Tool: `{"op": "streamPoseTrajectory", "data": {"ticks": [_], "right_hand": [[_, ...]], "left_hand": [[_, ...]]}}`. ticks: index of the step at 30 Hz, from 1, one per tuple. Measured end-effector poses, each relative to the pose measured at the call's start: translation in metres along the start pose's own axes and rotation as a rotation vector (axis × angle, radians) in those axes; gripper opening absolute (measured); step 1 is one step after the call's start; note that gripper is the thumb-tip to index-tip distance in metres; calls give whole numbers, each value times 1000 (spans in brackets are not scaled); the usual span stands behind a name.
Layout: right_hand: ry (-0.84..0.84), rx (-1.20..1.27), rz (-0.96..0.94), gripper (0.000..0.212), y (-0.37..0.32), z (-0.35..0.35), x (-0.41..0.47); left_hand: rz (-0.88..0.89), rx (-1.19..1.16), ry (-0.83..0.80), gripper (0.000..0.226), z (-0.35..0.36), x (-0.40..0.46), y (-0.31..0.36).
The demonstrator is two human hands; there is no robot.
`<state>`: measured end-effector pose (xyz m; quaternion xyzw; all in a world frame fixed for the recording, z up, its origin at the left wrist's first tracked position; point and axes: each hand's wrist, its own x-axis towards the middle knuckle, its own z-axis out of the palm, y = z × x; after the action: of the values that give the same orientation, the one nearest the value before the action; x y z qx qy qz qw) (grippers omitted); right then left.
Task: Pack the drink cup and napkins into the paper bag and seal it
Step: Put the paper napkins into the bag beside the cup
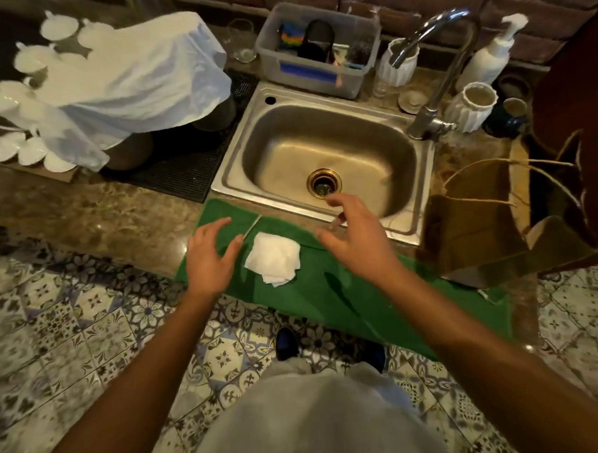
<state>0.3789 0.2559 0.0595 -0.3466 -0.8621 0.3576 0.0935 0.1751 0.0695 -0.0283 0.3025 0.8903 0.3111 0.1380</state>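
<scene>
Two empty hands, left (pixel 211 252) and right (pixel 354 237), grip open, flank napkins (pixel 273 261); paper bag (pixel 489 218) right, sink (pixel 321 150) behind.

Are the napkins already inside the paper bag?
No. The white napkins lie stacked on the green towel between both hands, while the paper bag stands apart, to their right.
</scene>
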Motion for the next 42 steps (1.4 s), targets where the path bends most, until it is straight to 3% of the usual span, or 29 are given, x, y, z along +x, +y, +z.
{"op": "streamPoseTrajectory", "data": {"ticks": [5,11,15,20,26,32,37,42], "right_hand": [[-256,-35,261,78,3,56,19],[-297,-82,398,71,6,100,37],[-310,-205,413,69,3,120,44],[-278,-476,279,56,-4,132,49],[-369,-559,296,48,-8,135,53],[-394,-583,281,23,-7,131,51],[-387,-346,274,11,-6,106,36],[-287,-177,154,42,-10,35,11]], "left_hand": [[-69,62,-107,46,3,10,-40],[-48,163,-130,47,4,19,-55],[-33,224,-193,47,9,29,-57],[45,251,-246,38,17,34,-60],[88,338,-268,29,20,34,-64],[-6,185,-312,30,8,40,-65],[-32,-50,-283,50,-19,45,-53],[127,-197,-311,51,-32,54,1]]}}
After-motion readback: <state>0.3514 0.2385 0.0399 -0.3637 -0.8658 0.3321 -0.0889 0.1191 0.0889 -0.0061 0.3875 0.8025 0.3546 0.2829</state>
